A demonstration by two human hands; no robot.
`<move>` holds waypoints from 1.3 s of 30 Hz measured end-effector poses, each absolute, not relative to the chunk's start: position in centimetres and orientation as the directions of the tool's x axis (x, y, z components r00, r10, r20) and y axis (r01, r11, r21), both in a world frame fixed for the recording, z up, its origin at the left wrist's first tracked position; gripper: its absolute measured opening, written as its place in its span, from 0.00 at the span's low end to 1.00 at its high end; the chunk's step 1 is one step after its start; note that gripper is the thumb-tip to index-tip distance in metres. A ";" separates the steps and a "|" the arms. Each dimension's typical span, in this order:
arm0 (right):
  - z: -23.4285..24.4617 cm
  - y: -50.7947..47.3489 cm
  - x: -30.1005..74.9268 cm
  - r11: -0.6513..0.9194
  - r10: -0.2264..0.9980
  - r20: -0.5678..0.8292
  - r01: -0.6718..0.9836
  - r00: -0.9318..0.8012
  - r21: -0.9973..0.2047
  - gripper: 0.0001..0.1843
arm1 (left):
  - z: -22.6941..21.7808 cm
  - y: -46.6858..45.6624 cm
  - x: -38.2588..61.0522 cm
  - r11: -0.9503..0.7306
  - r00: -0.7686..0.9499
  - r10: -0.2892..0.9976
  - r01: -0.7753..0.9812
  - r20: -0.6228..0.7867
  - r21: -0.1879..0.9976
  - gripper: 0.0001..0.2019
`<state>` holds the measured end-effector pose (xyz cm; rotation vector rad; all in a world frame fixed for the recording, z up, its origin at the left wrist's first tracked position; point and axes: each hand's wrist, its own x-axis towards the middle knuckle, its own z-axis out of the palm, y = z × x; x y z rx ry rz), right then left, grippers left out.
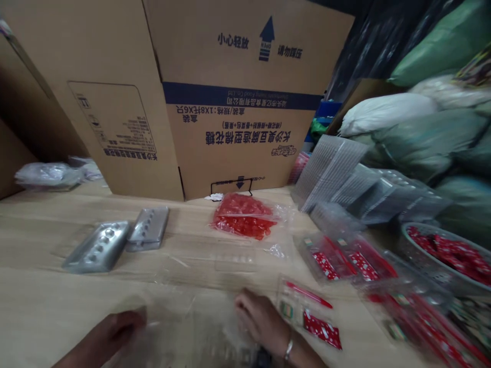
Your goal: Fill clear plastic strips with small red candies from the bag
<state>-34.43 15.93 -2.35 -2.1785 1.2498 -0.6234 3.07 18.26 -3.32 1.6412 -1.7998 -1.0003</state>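
My left hand [121, 329] is curled closed at the left side of a clear plastic tray [169, 340] at the bottom of the view; motion smears it. Over the tray's right side, my right hand [261, 318] has its fingers bent in, and whatever they hold is hidden. A bracelet [288, 349] circles the right wrist. Just right of that hand lies a clear blister pack [286, 294] containing a red stick-like piece [310, 295] and a red packet with white marks [321, 329].
A big cardboard box [245, 66] stands at the back. Before it lies a bag of red pieces [245, 217]. Silver trays [100, 245] sit on the left. Filled packs [326, 255], stacked clear trays [328, 166] and a basket of red packets [412, 240] occupy the right.
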 end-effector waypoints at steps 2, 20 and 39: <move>-4.1 15.9 -33.7 -0.509 -0.800 0.043 -0.638 0.599 -0.577 0.07 | -3.8 17.4 2.9 0.112 -0.281 -0.953 -0.669 -0.110 0.735 0.10; -5.9 18.2 -34.6 -0.580 -0.791 0.045 -0.724 0.610 -0.374 0.07 | -9.2 12.7 0.1 0.537 -0.483 -0.830 -0.826 0.278 0.171 0.17; -5.0 17.6 -35.3 -0.686 -0.697 0.343 -0.725 0.630 -0.063 0.06 | -6.1 11.9 -1.3 0.531 -0.511 -0.847 -0.831 0.149 0.168 0.21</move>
